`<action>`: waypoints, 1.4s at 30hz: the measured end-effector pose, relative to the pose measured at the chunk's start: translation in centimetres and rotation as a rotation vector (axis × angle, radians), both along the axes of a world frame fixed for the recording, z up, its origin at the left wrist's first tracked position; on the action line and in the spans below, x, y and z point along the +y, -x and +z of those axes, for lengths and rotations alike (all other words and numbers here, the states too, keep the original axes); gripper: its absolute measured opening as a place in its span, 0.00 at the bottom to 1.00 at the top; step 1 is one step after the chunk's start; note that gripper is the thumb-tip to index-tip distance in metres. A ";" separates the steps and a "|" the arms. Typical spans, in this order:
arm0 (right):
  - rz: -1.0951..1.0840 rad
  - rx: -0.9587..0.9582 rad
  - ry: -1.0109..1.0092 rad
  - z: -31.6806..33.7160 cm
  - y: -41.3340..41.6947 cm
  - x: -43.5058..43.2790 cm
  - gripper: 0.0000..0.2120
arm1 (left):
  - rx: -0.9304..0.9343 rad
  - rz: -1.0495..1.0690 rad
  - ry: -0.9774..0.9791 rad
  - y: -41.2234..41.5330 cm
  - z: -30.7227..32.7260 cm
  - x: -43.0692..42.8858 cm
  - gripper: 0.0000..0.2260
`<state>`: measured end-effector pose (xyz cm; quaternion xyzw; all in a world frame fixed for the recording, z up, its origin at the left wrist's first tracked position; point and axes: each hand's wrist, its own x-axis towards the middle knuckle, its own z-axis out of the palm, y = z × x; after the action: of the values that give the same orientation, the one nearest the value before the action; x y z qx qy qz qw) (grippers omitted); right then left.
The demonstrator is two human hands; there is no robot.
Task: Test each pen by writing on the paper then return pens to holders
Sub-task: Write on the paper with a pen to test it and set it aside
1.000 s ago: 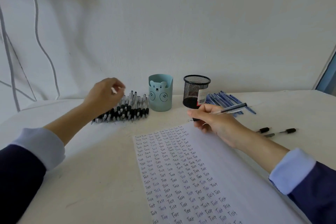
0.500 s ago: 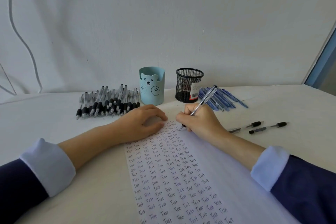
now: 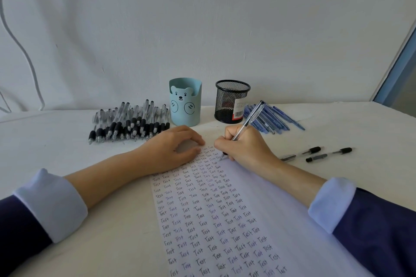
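Observation:
A sheet of paper (image 3: pixel 258 204) covered with rows of the word "Test" lies in front of me. My right hand (image 3: pixel 246 147) grips a clear pen (image 3: pixel 248 120) with a black grip, its tip on the paper's upper part. My left hand (image 3: pixel 173 148) rests on the paper's top left corner, fingers loosely curved, holding nothing. Behind stand a light blue bear holder (image 3: pixel 185 101) and a black mesh holder (image 3: pixel 231 101). A pile of black-grip pens (image 3: pixel 128 125) lies left of them, and a pile of blue pens (image 3: pixel 273 119) right.
Two loose black-grip pens (image 3: pixel 315 154) lie on the white table (image 3: pixel 67 153) right of my right wrist. A white wall stands close behind the holders, with a cable (image 3: pixel 27 56) hanging at the left. A blue frame edge (image 3: pixel 400 69) shows at the far right.
My left hand came off the black pen pile and settled on the paper's corner. My right hand turned the pen upright, set its tip on the paper and has shifted slightly while writing.

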<state>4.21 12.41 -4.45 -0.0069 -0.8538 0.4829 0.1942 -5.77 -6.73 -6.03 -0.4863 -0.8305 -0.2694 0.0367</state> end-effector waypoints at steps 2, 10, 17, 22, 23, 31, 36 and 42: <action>-0.005 -0.006 -0.009 -0.1 0.1 0.1 0.15 | -0.003 0.000 0.002 0.0 0.0 0.0 0.21; -0.002 -0.009 -0.021 -0.1 0.0 0.2 0.14 | -0.006 -0.005 -0.005 -0.1 0.0 0.0 0.21; -0.002 0.017 -0.020 -0.1 0.1 0.2 0.15 | 0.003 -0.008 -0.005 -0.2 0.1 0.0 0.21; -0.002 0.014 -0.036 -0.3 0.3 0.5 0.16 | 0.006 -0.007 -0.008 -0.2 0.0 0.0 0.21; -0.004 0.014 -0.034 -0.3 0.2 0.5 0.16 | 0.006 -0.008 -0.008 -0.2 0.0 0.0 0.21; -0.013 0.038 -0.043 -0.4 0.3 0.5 0.20 | -0.001 -0.006 -0.001 0.0 -0.1 0.0 0.19; -0.003 0.030 -0.040 -0.2 0.1 0.4 0.18 | 0.000 0.001 0.007 0.0 0.0 0.0 0.20; -0.036 -0.027 0.036 0.7 -0.1 1.0 0.15 | -0.009 0.002 0.020 -0.1 0.0 -0.1 0.21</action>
<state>4.26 13.45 -3.71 -0.0322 -0.8473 0.4946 0.1910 -5.69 -6.83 -5.99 -0.4847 -0.8337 -0.2633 0.0286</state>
